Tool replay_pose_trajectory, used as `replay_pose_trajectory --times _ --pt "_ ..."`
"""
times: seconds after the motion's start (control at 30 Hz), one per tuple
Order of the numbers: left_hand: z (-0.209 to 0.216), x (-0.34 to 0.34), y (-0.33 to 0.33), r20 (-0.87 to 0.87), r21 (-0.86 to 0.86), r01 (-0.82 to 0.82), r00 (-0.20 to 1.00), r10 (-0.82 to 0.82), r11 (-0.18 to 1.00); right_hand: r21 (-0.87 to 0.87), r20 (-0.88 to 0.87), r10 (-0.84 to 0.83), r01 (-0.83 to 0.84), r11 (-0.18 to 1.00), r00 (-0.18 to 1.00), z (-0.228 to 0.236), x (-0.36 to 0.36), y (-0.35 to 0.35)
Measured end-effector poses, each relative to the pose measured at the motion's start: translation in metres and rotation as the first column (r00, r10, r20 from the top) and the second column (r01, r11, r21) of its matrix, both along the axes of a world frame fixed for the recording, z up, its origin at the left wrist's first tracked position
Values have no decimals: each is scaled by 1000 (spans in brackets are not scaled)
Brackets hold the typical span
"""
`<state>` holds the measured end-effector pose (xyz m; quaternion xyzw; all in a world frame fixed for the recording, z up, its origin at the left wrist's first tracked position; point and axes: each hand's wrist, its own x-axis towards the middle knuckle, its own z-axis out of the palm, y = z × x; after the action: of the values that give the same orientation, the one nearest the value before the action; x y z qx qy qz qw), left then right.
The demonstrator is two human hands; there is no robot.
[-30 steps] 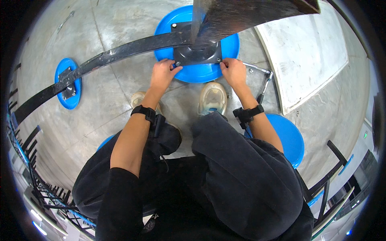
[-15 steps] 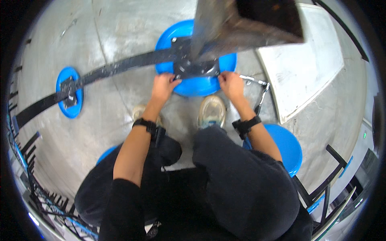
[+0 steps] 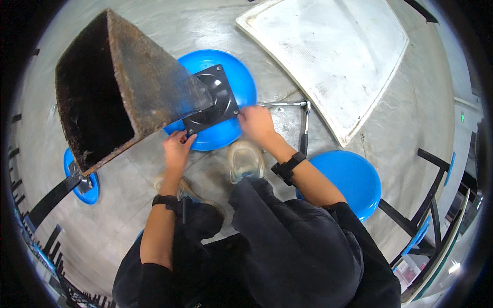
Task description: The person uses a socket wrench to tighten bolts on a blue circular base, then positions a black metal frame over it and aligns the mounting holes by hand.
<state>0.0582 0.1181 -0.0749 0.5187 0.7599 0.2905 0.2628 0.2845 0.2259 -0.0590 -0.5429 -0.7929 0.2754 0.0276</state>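
Note:
A blue round seat [image 3: 246,82] lies underside up on the floor, with a black metal plate [image 3: 218,115] on it. Bolts show at the plate's corners. My left hand [image 3: 177,149] pinches with thumb and fingers at the near left corner bolt [image 3: 191,131]. At the right corner, the curled fingers of my right hand [image 3: 257,122] touch another bolt [image 3: 236,112]; this hand is slightly blurred, and its fingertips are partly hidden. A rusty square metal tube [image 3: 149,77] rises over the plate and covers its left part.
Right of my right hand, a ratchet wrench [image 3: 306,123] with a socket extension lies on the floor beside a large white panel [image 3: 334,56]. A blue stool seat [image 3: 344,179] is at the right. Another blue seat [image 3: 92,187] on a black bar [image 3: 51,197] is at the left.
My view has shifted and turned, so the tube now appears at the left and the white panel nearer the middle. Both hands stay at the plate's near corners.

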Motion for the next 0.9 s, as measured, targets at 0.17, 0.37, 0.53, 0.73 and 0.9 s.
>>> replay_pose_trajectory --times 0.17,0.37,0.53,0.73,0.9 --pt "3 -16 -9 -32 5 20 999 -19 1000 -119 -34 32 -36 992 999 10 -12 7" --pt "11 1 -12 -137 12 16 990 -14 1000 -26 -291 -225 228 973 930 1 4 61" --pt "0 4 -3 -29 -76 -158 987 156 985 153 -394 -154 230 961 906 -12 -12 118" --pt "5 6 1 14 -92 -196 980 198 976 143 -241 109 -76 987 964 -29 -31 139" --pt "-26 -2 -12 322 -123 -328 880 350 937 90 -193 56 -39 995 980 -23 -37 135"
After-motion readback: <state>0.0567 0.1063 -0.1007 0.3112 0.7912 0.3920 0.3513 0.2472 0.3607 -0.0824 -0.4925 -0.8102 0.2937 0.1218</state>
